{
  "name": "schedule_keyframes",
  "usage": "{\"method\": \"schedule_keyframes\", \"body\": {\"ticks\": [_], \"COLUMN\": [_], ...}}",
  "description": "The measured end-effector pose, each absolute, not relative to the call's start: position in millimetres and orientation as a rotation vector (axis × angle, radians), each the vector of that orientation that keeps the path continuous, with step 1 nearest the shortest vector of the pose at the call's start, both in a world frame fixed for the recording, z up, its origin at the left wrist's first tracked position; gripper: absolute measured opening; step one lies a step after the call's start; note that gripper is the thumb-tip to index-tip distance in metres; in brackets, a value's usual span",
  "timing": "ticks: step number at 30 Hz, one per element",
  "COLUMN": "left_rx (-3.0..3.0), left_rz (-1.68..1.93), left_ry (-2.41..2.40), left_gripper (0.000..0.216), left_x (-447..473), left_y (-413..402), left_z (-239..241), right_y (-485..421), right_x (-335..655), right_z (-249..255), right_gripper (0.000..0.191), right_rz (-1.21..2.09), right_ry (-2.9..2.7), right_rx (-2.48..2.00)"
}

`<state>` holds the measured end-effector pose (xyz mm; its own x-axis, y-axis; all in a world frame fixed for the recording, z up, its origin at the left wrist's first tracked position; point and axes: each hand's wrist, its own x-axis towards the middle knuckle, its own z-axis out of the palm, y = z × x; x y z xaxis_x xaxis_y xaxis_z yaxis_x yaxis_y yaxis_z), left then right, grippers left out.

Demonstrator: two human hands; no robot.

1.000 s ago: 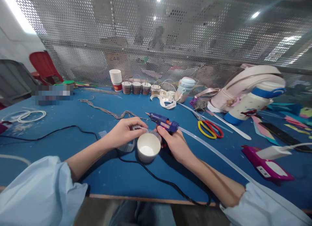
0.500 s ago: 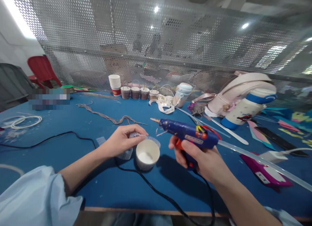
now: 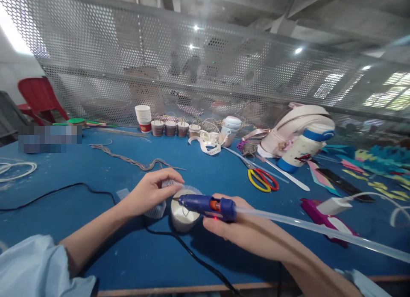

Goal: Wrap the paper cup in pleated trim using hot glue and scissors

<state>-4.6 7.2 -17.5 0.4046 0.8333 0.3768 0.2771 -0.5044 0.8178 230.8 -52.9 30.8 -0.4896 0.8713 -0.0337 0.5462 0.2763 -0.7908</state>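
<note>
My right hand (image 3: 238, 230) grips a blue hot glue gun (image 3: 208, 204) with a long clear glue stick (image 3: 320, 231) trailing to the right. Its nozzle points left, over the rim of a white paper cup (image 3: 182, 216) standing on the blue table (image 3: 96, 250). My left hand (image 3: 150, 192) is closed, pinching a strip of pleated translucent paper (image 3: 166, 186) against the far side of the cup. A second pleated piece lies under that hand at the cup's left.
A black cord (image 3: 57, 190) runs across the table in front of the cup. Red-and-yellow scissors (image 3: 262, 179), a purple object with a white plug (image 3: 326, 213), a water bottle (image 3: 303, 147), a pale bag (image 3: 294, 124), cup stacks (image 3: 143, 116) and a perforated metal screen (image 3: 198, 74) stand behind.
My right hand lifted the glue gun off the table, swung it up, then brought it down with the nozzle over the cup. My left hand stayed on the pleated paper.
</note>
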Motion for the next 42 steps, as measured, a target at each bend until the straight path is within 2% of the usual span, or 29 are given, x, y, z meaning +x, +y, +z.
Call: {"method": "schedule_keyframes", "body": {"ticks": [4,13,27,42], "left_rx": [2.095,2.133,2.461,2.442], "left_rz": [1.120,0.914,1.017,1.203], "left_ry": [0.832,0.855,0.673,0.622], "left_gripper": [0.007,0.009,0.012,0.011], "left_x": [-7.8,-15.3,-19.9,-12.9], "left_y": [7.0,8.2,10.2,16.4], "left_z": [-16.1,-9.4,-4.8,-16.5], "right_y": [-51.7,-49.8,-49.3,-58.7], "right_x": [228.3,226.8,224.2,223.1], "right_z": [32.4,36.9,28.6,23.6], "right_gripper": [0.024,0.025,0.025,0.017], "right_rz": [1.052,1.053,0.922,0.735], "right_ry": [-2.214,-2.302,-2.348,-2.428], "right_rx": [-1.306,-1.311,-1.323,-1.270]}}
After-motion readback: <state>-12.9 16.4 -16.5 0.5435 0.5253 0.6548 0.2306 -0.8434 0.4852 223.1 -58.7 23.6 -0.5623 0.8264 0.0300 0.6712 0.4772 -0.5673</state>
